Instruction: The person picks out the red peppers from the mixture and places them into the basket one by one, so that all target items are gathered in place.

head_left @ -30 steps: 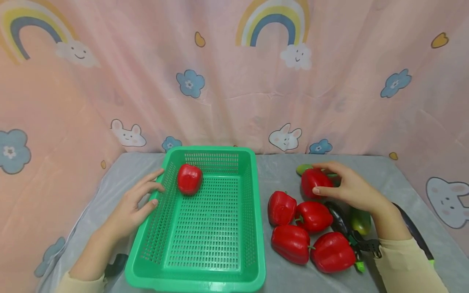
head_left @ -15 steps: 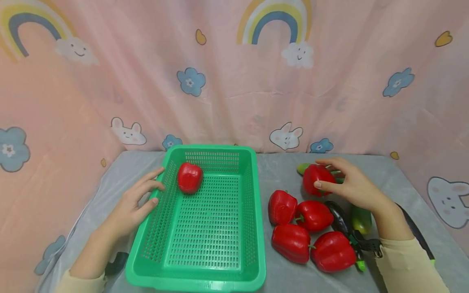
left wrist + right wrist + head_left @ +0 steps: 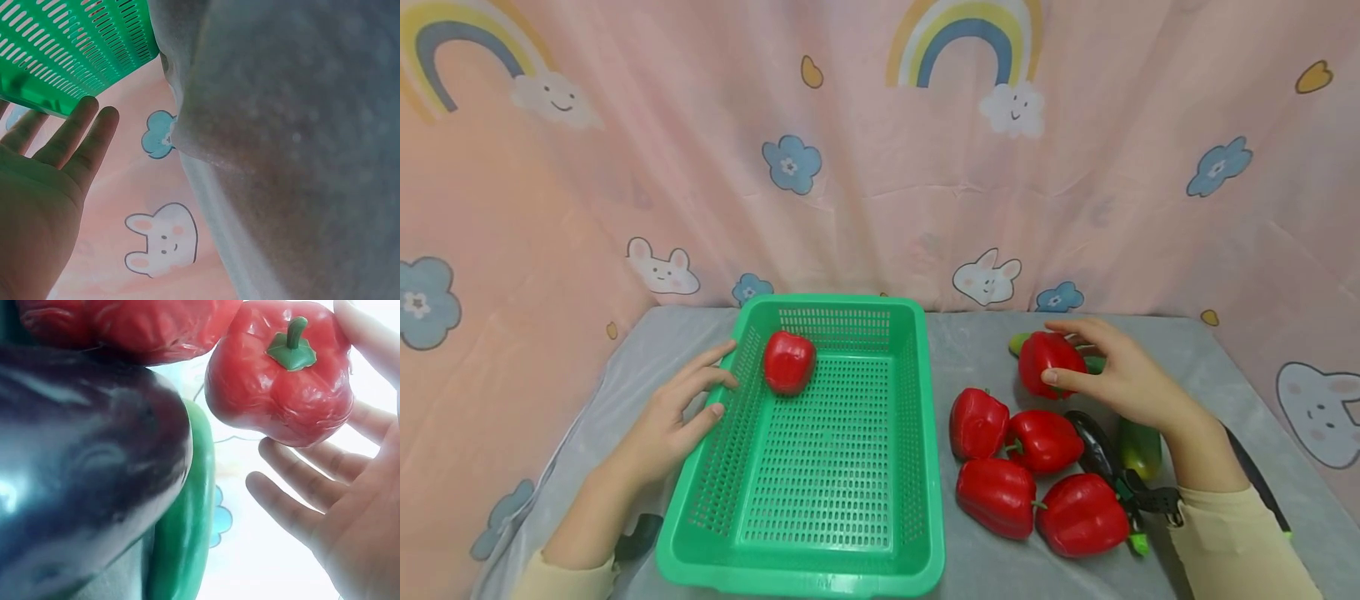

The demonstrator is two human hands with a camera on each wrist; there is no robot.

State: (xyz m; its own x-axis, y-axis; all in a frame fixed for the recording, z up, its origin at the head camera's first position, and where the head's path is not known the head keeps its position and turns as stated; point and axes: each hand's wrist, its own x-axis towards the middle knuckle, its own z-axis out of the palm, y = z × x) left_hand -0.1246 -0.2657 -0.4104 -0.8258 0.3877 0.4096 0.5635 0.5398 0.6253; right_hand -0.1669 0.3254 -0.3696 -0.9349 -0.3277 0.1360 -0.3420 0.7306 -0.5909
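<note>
My right hand [image 3: 1120, 371] holds a red bell pepper [image 3: 1045, 358] between thumb and fingers, at the far side of the vegetables. In the right wrist view this bell pepper [image 3: 281, 381] shows its green stem, with the thumb on one side and fingers on the other. My left hand [image 3: 673, 417] touches the left rim of a green perforated basket [image 3: 934, 500], its fingers loosely extended. The left wrist view shows those fingers [image 3: 75, 137] against the basket's side [image 3: 81, 56]. One red bell pepper [image 3: 789, 363] sits in the basket's far left corner.
Several more red bell peppers [image 3: 996, 498] lie right of the basket. Beside them are a dark eggplant [image 3: 1093, 446] and a green vegetable [image 3: 1138, 450]. Another long green vegetable [image 3: 187, 519] is partly hidden behind the held pepper. A patterned curtain [image 3: 865, 208] hangs behind the grey-covered table [image 3: 970, 350].
My right hand and its bell pepper have shifted slightly, away from me and a little to the right. The left hand and the basket have stayed in place.
</note>
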